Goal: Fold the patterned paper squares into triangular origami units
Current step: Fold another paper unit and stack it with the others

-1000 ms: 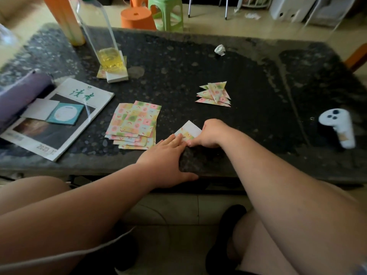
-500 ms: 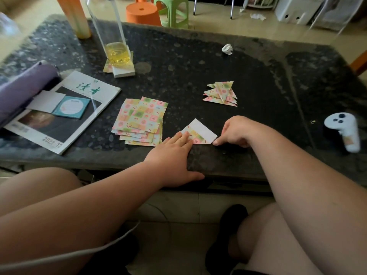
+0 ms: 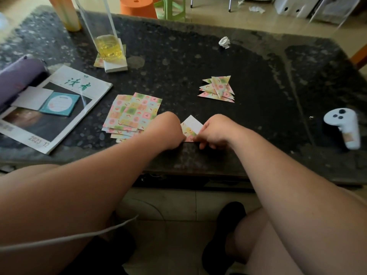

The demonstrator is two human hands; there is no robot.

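Note:
A partly folded paper square, white side up with patterned flaps, lies near the front edge of the dark stone table. My left hand pinches its left side with curled fingers. My right hand pinches its right lower corner. A stack of flat patterned paper squares lies just left of my left hand. Behind the hands sits a pile of finished triangular units.
A magazine with a teal card and a purple case lies at left. A tall glass of yellow liquid stands on a white block behind. A crumpled paper ball and a white controller sit to the right.
My left hand moved forward from the table edge and curled onto the paper's left side. My right hand closed in onto its right corner.

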